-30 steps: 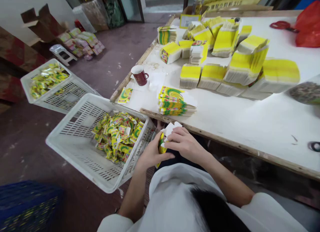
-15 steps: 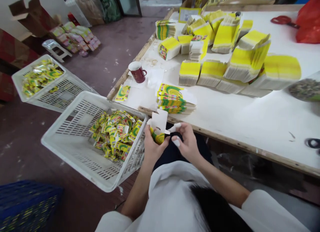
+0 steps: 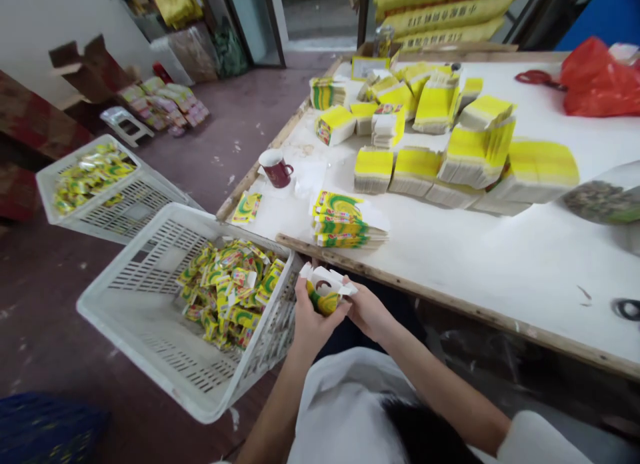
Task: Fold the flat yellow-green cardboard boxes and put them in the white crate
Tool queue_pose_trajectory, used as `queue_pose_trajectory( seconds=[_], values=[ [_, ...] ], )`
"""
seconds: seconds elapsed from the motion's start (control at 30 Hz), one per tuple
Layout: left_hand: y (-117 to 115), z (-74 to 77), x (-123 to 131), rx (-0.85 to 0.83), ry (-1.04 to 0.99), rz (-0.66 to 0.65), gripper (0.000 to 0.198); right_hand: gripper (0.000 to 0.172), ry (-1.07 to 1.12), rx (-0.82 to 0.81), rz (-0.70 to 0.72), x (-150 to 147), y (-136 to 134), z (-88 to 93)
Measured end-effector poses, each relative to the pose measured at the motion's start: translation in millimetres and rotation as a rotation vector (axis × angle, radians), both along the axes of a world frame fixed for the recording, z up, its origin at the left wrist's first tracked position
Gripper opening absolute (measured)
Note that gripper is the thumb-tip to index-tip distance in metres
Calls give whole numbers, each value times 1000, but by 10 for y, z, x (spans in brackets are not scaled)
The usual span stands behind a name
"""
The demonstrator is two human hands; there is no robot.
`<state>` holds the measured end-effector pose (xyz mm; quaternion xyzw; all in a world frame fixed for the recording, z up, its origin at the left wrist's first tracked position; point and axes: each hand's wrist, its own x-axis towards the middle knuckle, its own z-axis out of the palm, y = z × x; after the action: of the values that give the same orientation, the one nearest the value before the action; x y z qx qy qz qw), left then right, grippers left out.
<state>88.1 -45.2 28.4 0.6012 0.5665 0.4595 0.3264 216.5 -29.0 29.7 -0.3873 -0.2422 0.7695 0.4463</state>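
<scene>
A small yellow and green carton (image 3: 325,301) with white inner flaps is held in front of my lap, its top end unfolded. My left hand (image 3: 311,317) is wrapped around its left side and bottom. My right hand (image 3: 367,309) pinches the white flap at the carton's right end; its fingertips are partly hidden behind the flap. Just beyond, on the table edge, lies a stack of flat printed cartons (image 3: 345,221). At my left, a white plastic crate (image 3: 150,344) holds a heap of filled-out yellow cartons (image 3: 235,284).
Bundles of yellow-edged flat cartons (image 3: 420,167) stand across the white table (image 3: 475,257). A maroon mug (image 3: 277,171) sits near its left edge. A second crate (image 3: 115,211), a white stool (image 3: 125,125) and a blue crate (image 3: 50,427) are on the floor. Red scissors (image 3: 535,77) lie at the back.
My right hand has moved in from beside the carton and now grips its right flap. The tall white flap that stood up is now folded down. The view has tilted up slightly.
</scene>
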Motion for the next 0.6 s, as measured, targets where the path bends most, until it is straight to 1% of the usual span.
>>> queue_pose_trajectory(
  seconds=[0.1, 0.17, 0.2, 0.3, 0.37, 0.4, 0.47, 0.53, 0.57, 0.6],
  values=[
    [22, -9, -20, -28, 0, 33, 78, 52, -124, 259, -88, 76, 13, 42],
    [24, -4, -24, -25, 40, -25, 70, 52, -216, 365, -111, 114, 41, 95],
    [18, 3, -19, -18, 60, -78, 65, 51, -253, 376, -112, 121, 55, 117],
    [-21, 37, 9, -28, 96, -214, 57, 51, -297, 307, -52, 104, 83, 135],
    [-49, 65, 20, -77, 106, -232, 55, 53, -284, 275, 10, 87, 84, 114],
    [-57, 77, 20, -111, 108, -238, 56, 53, -294, 288, 31, 82, 78, 101],
    [-57, 87, 8, -186, 83, -273, 61, 52, -390, 381, 52, 81, 46, 91],
    [-38, 68, -8, -235, 32, -323, 70, 55, -556, 533, 98, 84, -5, 107],
    [-25, 46, -14, -245, 18, -344, 69, 59, -641, 613, 140, 85, -32, 119],
    [-11, 18, -18, -242, 18, -357, 63, 62, -715, 681, 189, 85, -54, 129]
  ],
)
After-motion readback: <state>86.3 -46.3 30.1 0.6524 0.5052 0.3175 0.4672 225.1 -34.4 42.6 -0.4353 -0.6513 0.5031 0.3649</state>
